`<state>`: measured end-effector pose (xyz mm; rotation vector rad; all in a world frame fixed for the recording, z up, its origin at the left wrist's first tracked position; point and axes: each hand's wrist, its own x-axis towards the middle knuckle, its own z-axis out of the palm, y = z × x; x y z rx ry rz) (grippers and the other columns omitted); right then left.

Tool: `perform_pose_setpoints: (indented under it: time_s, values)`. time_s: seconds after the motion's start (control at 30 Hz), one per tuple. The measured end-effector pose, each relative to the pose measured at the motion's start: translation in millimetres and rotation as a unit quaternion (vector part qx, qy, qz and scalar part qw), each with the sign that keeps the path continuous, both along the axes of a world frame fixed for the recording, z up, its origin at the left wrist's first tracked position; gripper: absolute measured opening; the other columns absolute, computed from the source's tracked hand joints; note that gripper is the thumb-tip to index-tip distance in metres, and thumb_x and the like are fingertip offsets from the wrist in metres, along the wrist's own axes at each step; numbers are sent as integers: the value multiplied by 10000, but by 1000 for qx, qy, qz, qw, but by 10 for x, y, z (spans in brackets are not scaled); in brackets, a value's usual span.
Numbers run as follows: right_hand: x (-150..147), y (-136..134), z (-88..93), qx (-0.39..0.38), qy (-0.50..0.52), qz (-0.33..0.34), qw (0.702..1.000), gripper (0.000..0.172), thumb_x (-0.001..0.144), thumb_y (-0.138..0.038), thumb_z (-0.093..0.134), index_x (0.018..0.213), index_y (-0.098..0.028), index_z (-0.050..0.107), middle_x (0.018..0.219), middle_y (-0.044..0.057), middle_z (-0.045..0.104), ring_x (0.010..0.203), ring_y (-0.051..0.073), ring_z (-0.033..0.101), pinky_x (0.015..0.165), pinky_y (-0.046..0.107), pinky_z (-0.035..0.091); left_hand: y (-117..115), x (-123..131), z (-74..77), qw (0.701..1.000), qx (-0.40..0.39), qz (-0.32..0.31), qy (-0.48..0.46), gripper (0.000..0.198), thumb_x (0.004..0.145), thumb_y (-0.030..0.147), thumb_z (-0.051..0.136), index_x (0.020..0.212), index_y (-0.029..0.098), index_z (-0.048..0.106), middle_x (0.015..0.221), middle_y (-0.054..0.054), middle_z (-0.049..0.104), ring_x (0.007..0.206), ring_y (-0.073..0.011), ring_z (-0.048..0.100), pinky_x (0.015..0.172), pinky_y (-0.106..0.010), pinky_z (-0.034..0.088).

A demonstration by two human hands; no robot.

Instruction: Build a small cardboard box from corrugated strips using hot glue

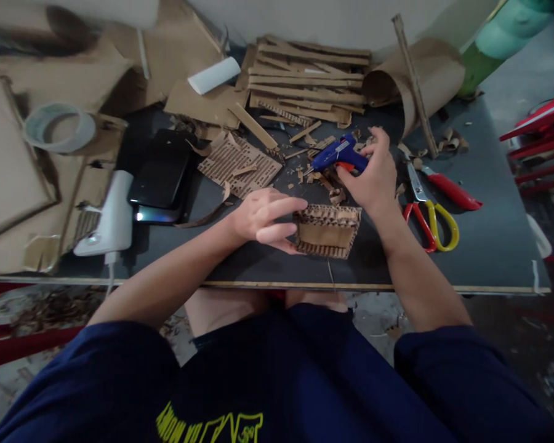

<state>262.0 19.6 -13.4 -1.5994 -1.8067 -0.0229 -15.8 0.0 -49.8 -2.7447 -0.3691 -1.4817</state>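
My left hand (268, 216) grips a small open cardboard box (327, 236) by its left side, just above the table's front edge. The box's corrugated edges face up. Farther back, my right hand (379, 175) is at the handle of a blue glue gun (333, 152) with an orange trigger. Thumb and fingers are spread on either side of the handle, and the thumb tip is near the trigger. The gun's nozzle points left toward cardboard scraps. A piece of cardboard with exposed ridges (240, 165) lies beyond my left hand.
Cardboard strips (309, 80) are stacked at the back beside a rolled cardboard tube (436, 71). Scissors (425, 209) and a red-handled tool (455, 189) lie at right. Leftward are a black phone-like device (161, 166), a white power adapter (113, 215) and a tape roll (60, 127).
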Motion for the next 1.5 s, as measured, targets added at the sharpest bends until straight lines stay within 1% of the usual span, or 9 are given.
perform_pose_setpoints:
  time_s: [0.07,0.2,0.3,0.43,0.73,0.93,1.1,1.3,1.5]
  values:
    - [-7,-7,24,6,-2,-1,1000,727,756,-466,715,1378,-282,387,1032,70,655,1017,291,619,952,522,512,-36,44,130,998,54,21,-1,774,609,796,734,1165,402,367,1219,-27,643,934,-228,709,659,-382,571]
    - [-109,-137,153,51,31,24,998,507,900,-556,510,1321,-278,462,1068,82,664,1007,268,636,948,487,519,61,71,213,994,-31,102,17,922,578,768,783,1235,333,305,1236,-94,600,1060,-300,669,811,-492,571]
    - [-246,-297,220,61,117,103,986,430,990,-554,299,1185,-288,575,922,45,673,777,199,659,750,384,558,140,71,212,994,-51,93,-21,1043,559,773,792,1321,329,236,1247,-129,576,1087,-314,641,784,-486,573]
    - [-377,-398,213,33,169,162,972,387,955,-579,427,1105,-290,635,779,7,664,559,152,585,555,322,520,147,80,222,992,-61,84,-69,1070,557,772,791,1342,346,202,1234,-132,565,1053,-303,637,653,-413,560]
    - [-374,-398,275,13,119,131,984,473,906,-677,448,974,-273,685,696,25,685,597,170,635,625,325,564,122,73,161,989,-100,65,-91,1045,552,715,832,1309,370,200,1290,-128,537,1176,-317,590,800,-455,549]
    - [-395,-374,254,68,97,149,982,514,958,-633,412,878,-204,683,552,-8,588,507,129,592,584,286,536,132,6,158,981,-169,93,-24,1142,538,807,768,1404,344,185,1368,-153,519,1155,-327,615,836,-419,552]
    - [-418,-370,219,92,67,132,985,464,979,-564,429,875,-190,684,556,-6,600,516,125,607,568,268,512,117,1,202,962,-233,136,-32,865,817,777,537,1475,297,247,1329,-138,592,1146,-282,648,847,-368,560]
    - [-459,-391,196,91,22,141,986,435,987,-525,428,897,-190,690,582,11,629,523,135,622,543,264,493,57,53,250,956,-207,208,-22,557,886,633,572,1269,229,573,1094,-69,715,908,-187,718,777,-276,586]
    - [-471,-395,169,82,4,138,987,425,993,-512,428,948,-195,707,633,21,670,559,145,643,579,269,509,46,74,229,949,-206,235,-29,451,947,559,511,1243,234,607,1012,-45,724,831,-156,709,791,-272,585]
